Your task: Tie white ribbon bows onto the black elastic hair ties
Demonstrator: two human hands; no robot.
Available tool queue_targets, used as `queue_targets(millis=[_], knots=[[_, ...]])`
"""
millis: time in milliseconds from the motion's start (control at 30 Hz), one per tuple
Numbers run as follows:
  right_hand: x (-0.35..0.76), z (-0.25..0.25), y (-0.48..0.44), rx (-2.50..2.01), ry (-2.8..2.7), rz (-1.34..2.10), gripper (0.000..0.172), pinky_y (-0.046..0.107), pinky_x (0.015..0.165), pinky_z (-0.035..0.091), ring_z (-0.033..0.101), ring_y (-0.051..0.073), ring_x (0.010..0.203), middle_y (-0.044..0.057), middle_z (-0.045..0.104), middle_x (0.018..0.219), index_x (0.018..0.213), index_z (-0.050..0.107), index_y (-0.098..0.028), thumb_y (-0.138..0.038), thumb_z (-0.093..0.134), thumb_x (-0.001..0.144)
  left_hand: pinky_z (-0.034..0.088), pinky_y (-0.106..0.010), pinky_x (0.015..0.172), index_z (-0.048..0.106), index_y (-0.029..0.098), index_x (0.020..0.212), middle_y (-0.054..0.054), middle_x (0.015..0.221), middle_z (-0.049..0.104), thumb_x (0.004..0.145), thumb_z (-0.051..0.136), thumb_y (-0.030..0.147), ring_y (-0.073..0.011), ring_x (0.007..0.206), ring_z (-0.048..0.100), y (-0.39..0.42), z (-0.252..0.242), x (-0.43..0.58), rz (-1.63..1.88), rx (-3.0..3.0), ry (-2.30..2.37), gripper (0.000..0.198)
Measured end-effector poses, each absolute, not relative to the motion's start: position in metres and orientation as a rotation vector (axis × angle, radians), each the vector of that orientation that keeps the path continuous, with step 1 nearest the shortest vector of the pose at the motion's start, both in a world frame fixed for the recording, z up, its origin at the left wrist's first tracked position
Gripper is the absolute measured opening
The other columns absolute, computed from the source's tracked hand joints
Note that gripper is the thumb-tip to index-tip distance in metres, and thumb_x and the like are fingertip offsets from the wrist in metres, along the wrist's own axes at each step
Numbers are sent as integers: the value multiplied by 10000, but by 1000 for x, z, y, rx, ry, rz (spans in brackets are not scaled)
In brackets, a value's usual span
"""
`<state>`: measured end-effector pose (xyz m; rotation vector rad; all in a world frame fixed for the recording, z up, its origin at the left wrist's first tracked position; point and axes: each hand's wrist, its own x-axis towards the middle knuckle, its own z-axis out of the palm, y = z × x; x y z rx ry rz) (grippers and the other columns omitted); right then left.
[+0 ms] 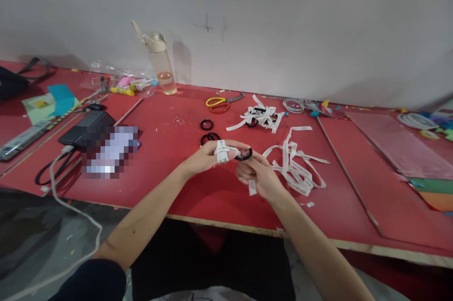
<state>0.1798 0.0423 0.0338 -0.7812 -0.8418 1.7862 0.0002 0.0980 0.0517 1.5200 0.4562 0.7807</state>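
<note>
At the centre of the frame, a black ring [251, 153] is held in the closed grip of left hand [203, 158] and right hand [262, 176], white ribbon [221, 151] being wrapped round the left fingers, above the table [201, 197].

I'm reading "FOR YOU", dark capitals, repeating along the loose white ribbon [299, 179] lying toward the tabletop's [191, 192] front edge; letters before it are looking too blurred. Strip [222, 155] around the left hand's [203, 158] fingers is carrying print too, too small to trust. Above the tabletop's back edge, the wall [283, 32] is bearing a drawn cross [207, 27].
</note>
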Motion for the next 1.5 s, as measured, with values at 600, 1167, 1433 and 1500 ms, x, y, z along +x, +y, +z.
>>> queue_targets(millis=[600, 1167, 1433, 1500], knots=[[183, 29, 44, -646, -1045, 1870, 193, 213, 404, 114, 138, 38, 396, -115, 208, 498, 774, 534, -164, -343, 560, 842, 474, -267, 771, 701, 170, 1244, -76, 901, 722, 927, 643, 386, -127, 750, 602, 98, 49, 2, 668, 1503, 448, 388], [180, 27, 46, -774, -1148, 1720, 581, 227, 417, 120, 140, 42, 406, -92, 188, 484, 563, 321, -211, -657, 528, 874, 491, -272, 848, 683, 192, 1279, -121, 1165, 726, 916, 649, 424, -200, 1002, 669, 98, 50, 1, 678, 1583, 474, 432], [177, 24, 44, -891, -1176, 1332, 594, 224, 426, 162, 228, 43, 422, -76, 254, 499, 569, 316, -200, -612, 612, 877, 431, -249, 726, 600, 203, 1384, -68, 999, 729, 924, 629, 464, -129, 766, 569, 94, 57, 3, 679, 1611, 541, 530], [178, 21, 43, -937, -1213, 1234, 581, 226, 439, 176, 239, 48, 441, -72, 261, 507, 580, 324, -198, -604, 590, 898, 426, -254, 718, 575, 205, 1409, -46, 926, 718, 929, 613, 482, -119, 719, 534, 93, 59, 3, 673, 1627, 558, 555]])
